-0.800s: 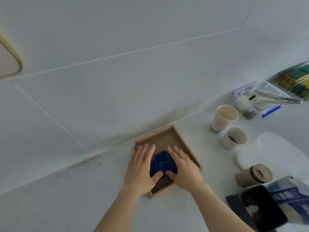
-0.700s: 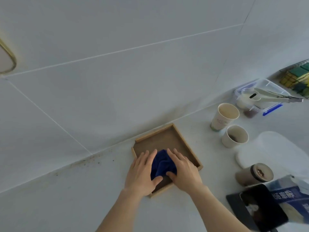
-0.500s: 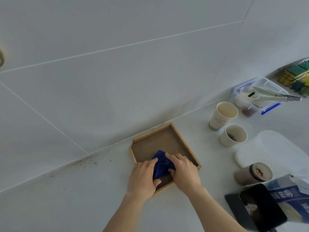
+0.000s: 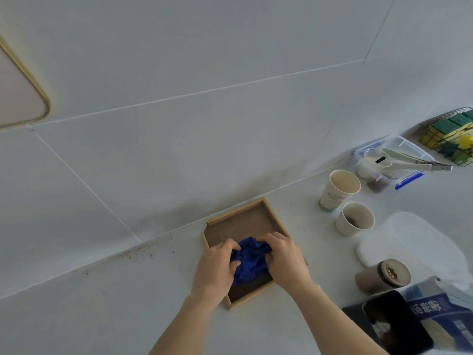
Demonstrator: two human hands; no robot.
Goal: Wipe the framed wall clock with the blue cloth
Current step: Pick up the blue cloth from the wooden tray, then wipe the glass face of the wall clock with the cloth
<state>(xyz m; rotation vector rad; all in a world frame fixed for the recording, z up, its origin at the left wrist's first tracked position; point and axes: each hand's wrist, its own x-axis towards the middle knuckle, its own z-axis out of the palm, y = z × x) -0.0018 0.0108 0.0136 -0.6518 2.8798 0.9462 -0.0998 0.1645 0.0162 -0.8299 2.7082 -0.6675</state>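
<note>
Two bare hands meet over a crumpled blue cloth [image 4: 249, 261] that lies bunched in soft, deep folds inside a square wooden frame [image 4: 240, 216]. The left hand [image 4: 216, 267] has its fingers curled shut into the near-left edge of the fabric, thumb pressed in; the right hand [image 4: 284, 260] closes over the opposite side, knuckles bent, gathering the cloth between them. The frame — pale wood rails around a darker, matte brown recessed panel — rests flat on a smooth white countertop [image 4: 115, 303], one corner pointing at the glossy tiled wall [image 4: 179, 137]. No clock face or hands can be made out on the panel. The cloth covers the near half of the panel; the far half is bare.

Dark specks dot the seam where counter meets wall, left of the frame. To the right stand two paper cups: a taller one [image 4: 339, 189] with a stained interior, and a shorter one [image 4: 354, 219] just beside it with dark residue at the bottom. Behind them sits a clear plastic box [image 4: 371, 149] with blue clips, pale tongs [image 4: 414, 163] lying across it. A wire basket [image 4: 435, 124] holds green and yellow sponges. Nearer, a rounded white lid [image 4: 414, 239] lies flat, a brownish cylindrical jar [image 4: 384, 276] lies tilted on its side — and a dark blue printed package [image 4: 435, 313] fills the corner.
</note>
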